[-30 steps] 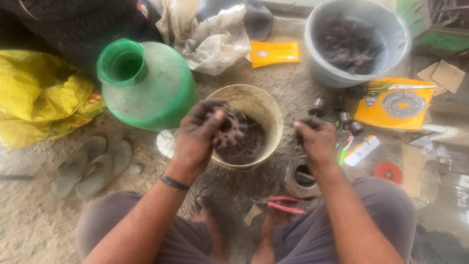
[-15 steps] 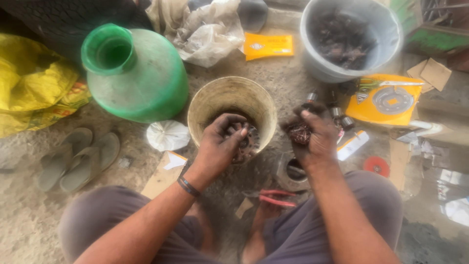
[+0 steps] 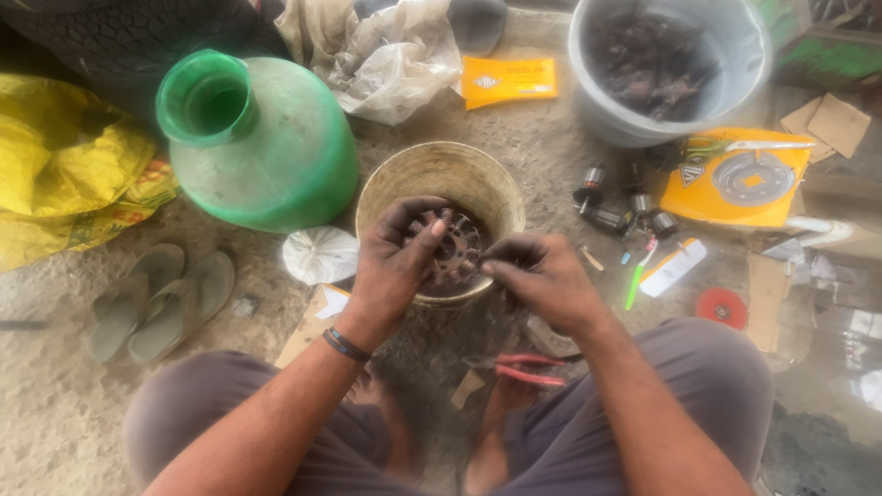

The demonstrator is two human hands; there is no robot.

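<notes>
We hold a round, toothed metal core (image 3: pixel 455 253) over the tan bucket (image 3: pixel 441 170), at the centre of our view. Our left hand (image 3: pixel 395 266) has its grip pinching the core's rim from nine o'clock; our right hand (image 3: pixel 542 280) has its grip pressed on the core's edge from three o'clock.

Both hands look black with grease, so we judge the core could slip and drop into the bucket. Fingertips sit near the core's teeth, where we could nick them. The red pliers (image 3: pixel 528 367) lie on the floor at six o'clock between our bare feet, and a shifting foot might catch them.

Counted: one core in hand, one tan bucket, one grey bucket (image 3: pixel 588 101) of dark parts at one o'clock, one green jug (image 3: pixel 266 147) at ten o'clock, two sandals (image 3: pixel 161 298) at eight o'clock, one pair of pliers, and several small rotors (image 3: pixel 606 207) at two o'clock, too blurred to number.
</notes>
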